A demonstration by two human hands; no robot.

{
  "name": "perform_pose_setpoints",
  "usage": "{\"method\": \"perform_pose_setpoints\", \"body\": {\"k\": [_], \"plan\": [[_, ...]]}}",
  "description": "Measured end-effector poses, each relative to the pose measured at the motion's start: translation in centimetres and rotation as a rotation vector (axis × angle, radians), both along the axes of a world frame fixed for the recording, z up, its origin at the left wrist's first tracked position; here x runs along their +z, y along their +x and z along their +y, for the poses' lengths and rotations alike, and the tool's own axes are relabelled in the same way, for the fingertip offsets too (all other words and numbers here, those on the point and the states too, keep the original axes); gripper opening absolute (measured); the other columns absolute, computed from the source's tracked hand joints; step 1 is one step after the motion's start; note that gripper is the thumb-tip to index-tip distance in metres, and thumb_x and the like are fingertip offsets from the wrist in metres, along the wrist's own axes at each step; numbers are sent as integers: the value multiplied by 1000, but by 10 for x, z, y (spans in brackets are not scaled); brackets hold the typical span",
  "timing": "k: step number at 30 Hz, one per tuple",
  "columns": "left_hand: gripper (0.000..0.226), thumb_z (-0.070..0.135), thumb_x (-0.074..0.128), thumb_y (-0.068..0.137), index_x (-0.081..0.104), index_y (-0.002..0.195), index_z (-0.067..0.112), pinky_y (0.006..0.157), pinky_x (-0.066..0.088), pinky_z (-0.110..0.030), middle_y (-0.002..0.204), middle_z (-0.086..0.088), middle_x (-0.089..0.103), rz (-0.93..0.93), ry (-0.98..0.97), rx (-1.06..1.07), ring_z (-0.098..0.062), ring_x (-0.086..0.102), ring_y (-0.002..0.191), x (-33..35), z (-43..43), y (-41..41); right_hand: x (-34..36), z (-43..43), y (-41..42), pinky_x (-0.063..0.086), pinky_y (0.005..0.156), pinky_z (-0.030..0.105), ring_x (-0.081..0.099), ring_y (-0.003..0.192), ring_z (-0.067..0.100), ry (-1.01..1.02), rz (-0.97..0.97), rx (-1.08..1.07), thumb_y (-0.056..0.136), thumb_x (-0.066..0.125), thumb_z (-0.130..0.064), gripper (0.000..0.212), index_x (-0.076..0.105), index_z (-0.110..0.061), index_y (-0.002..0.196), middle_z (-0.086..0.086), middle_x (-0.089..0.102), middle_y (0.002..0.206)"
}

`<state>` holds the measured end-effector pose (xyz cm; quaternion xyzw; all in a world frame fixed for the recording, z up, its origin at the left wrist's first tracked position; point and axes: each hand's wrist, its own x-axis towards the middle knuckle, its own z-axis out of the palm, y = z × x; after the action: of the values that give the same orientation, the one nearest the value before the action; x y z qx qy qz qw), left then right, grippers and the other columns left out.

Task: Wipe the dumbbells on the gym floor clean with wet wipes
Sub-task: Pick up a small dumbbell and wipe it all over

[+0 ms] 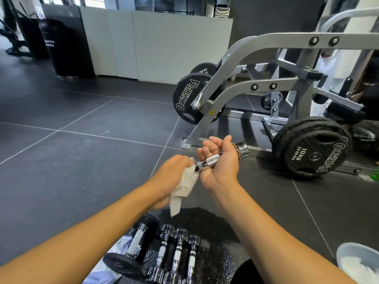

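Observation:
My right hand (pixel 219 160) grips the knurled handle of a small chrome dumbbell (pixel 209 161), held up over the floor with its far head (pixel 241 150) pointing right. My left hand (pixel 174 171) holds a white wet wipe (pixel 184 185) wrapped round the dumbbell's near end, and the wipe's loose end hangs down. The near head is hidden under the wipe. On the floor below my arms lie several more dumbbells: three small chrome ones (pixel 178 253) side by side and a larger one with black heads (pixel 133 247).
A grey plate-loaded machine (pixel 266 87) with black Olympia plates (pixel 313 154) stands right ahead. A pale bowl (pixel 359 261) sits at the lower right. A white packet (pixel 123 244) lies by the dumbbells. Dark tiled floor stretches to the left, with a black bin (pixel 61 44) far back.

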<state>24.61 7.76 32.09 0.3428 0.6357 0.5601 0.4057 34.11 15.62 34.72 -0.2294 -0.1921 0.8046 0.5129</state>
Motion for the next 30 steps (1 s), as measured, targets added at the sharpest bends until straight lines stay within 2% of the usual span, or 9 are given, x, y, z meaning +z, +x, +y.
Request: {"method": "perform_pose_setpoints", "body": {"k": [4,8,10,13,16,20,22,26,30], "plan": [[15,29,59,88,61,78,17,51,42,-27,65,-4,54,-374,-131,-166,-17,51,52,9,-7,-6,4,-2,0,52,50,26,51,44,15,27,17,38,104,50,-44,47,63,-4,85,7,61,61],[21,28,64,78,57,92,14,59,42,-32,76,-9,52,-459,-22,-220,-21,50,61,1,-4,-12,7,-3,1,50,50,26,51,41,15,59,33,47,106,47,-42,47,62,-3,85,7,60,60],[11,26,62,81,56,88,20,60,39,-33,76,-5,51,-246,46,-116,-21,48,67,-3,-2,-10,7,-3,0,49,49,26,50,41,15,45,38,35,106,47,-41,46,62,-3,84,6,59,58],[9,31,55,89,47,87,30,59,39,-33,68,10,53,302,212,-69,-14,47,64,-6,-3,-10,5,-3,-1,50,50,27,49,41,14,14,45,25,106,47,-40,46,61,-3,85,6,57,58],[24,33,59,99,35,102,37,63,42,-30,86,9,53,794,367,-219,-4,53,70,-14,-6,-17,3,2,1,50,49,27,48,42,14,-30,82,17,105,48,-40,44,60,-3,85,6,57,58],[27,34,52,95,36,115,26,68,48,-48,108,7,38,1305,496,-317,-18,44,80,-19,-2,-25,-1,7,6,52,49,26,48,42,13,-55,75,-13,105,49,-40,42,61,-3,87,6,58,59],[25,30,56,92,36,107,31,65,43,-37,100,10,40,1168,443,-273,-11,41,77,-17,-2,-18,-2,8,7,51,50,26,46,43,13,-61,77,-7,105,49,-39,42,61,-4,87,5,56,59],[22,9,61,92,43,94,21,54,45,-23,76,2,56,343,215,-173,-5,51,57,-5,1,1,-3,9,7,46,49,25,42,42,13,-45,54,-3,105,50,-39,39,60,-4,88,4,51,60],[8,26,61,77,54,80,21,58,40,-29,77,-3,47,-424,46,-294,-16,46,65,3,-3,-7,-1,4,7,43,46,24,37,41,11,-28,72,35,104,51,-39,39,63,-5,90,1,45,60]]}}
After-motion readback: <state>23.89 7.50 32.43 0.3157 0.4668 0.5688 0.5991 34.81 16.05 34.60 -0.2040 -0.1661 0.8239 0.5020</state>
